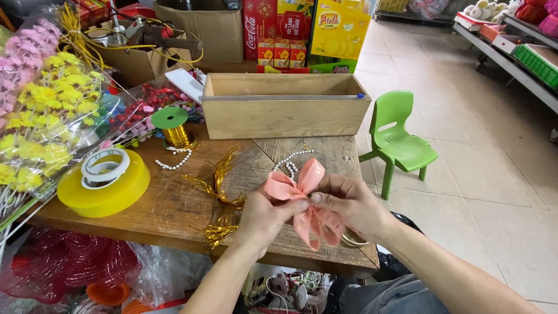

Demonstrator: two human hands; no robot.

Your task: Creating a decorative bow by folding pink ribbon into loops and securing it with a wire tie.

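Table (174,215) first: rough wooden top w/ visible plank grain, biggest thing here. At its far edge sits a long open wooden box (285,110), plain boards, hollow inside. Left side holds bunches of yellow and pink artificial flowers (40,110) in crinkly clear wrap. Off to the right on the tiled floor, a small green plastic chair (398,139), smooth and moulded.

Next down: a fat yellow tape roll (104,189) lying flat, w/ 1 smaller white roll (104,166) on top. Behind it a gold ribbon spool (173,129) w/ a green disc cap. Gold foil strands (221,183) lie shredded and shiny mid-table, and 2 short strings of white beads (289,163) curl nearby.

Smallest and central: the pink ribbon bow (305,200), held just above the table's near edge, between both hands. Left hand (264,215) pinches the knot at the centre w/ thumb and forefinger; right hand (349,206) closes on it from the other side, fingertips meeting at the same spot. Bow looks very light, soft, glossy and a bit slippery; loops will crush or slide loose if squeezed. Best grip is the cinched middle, not loops or tails. Something thin may wrap the centre, but can't tell from this angle.
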